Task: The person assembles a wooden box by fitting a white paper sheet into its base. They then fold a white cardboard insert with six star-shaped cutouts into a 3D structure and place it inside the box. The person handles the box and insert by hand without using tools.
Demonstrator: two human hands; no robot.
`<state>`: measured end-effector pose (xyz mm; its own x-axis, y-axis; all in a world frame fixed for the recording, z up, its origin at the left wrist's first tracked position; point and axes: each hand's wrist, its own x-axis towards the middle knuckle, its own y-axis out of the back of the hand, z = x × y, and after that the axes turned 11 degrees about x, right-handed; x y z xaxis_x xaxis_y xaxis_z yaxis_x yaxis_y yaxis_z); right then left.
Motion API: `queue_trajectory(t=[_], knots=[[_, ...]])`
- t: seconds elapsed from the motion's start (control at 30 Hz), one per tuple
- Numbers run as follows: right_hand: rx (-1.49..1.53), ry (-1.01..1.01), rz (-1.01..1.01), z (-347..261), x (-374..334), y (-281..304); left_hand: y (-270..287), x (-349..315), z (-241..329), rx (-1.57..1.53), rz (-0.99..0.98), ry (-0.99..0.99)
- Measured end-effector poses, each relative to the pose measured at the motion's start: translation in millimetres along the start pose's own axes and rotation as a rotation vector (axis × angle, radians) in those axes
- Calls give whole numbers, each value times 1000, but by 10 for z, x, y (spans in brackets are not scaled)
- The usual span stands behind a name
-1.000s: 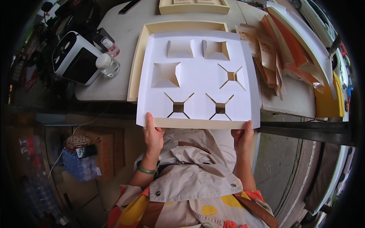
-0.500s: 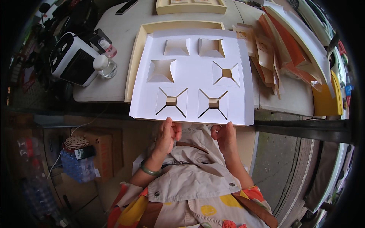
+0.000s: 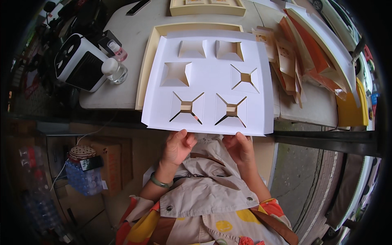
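A white cardboard insert (image 3: 210, 75) lies tilted over a shallow cream box (image 3: 150, 61), its near edge reaching past the box toward me. Six square cut-outs show in it: three have flaps folded down, and three have flaps lying nearly flat with X-shaped slits and a small square hole in the middle. At the near edge, left of centre, my left hand (image 3: 174, 149) pinches the insert, thumb uppermost. My right hand (image 3: 241, 150) is closed at the same edge, further right. The fingers of both hands are partly hidden under the edge.
Left on the table stand a white-and-black appliance (image 3: 81, 63), a clear jar (image 3: 116, 71) and a pink spray bottle (image 3: 118, 52). Folded orange and brown packaging (image 3: 304, 49) piles up at right. Another cream box (image 3: 207, 10) and a phone (image 3: 138, 7) lie at the back.
My right hand has shifted slightly left along the edge, and the fingers of both hands have drawn in closer to it. The insert has hardly moved.
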<state>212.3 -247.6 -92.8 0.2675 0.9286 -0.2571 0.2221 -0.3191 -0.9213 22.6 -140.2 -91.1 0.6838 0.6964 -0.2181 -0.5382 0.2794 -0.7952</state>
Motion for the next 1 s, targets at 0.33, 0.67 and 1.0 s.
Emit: queue_trajectory(t=[0.33,0.67,1.0], knots=[[25,-43,-102,-7,21,-190,-135,24,71,-53,26,-23],[-116,32,-86,68,23,-202,-273,52,85,-73,94,43],[-134,82,-154,-160,-75,-231,-142,-99,127,195,-182,2]])
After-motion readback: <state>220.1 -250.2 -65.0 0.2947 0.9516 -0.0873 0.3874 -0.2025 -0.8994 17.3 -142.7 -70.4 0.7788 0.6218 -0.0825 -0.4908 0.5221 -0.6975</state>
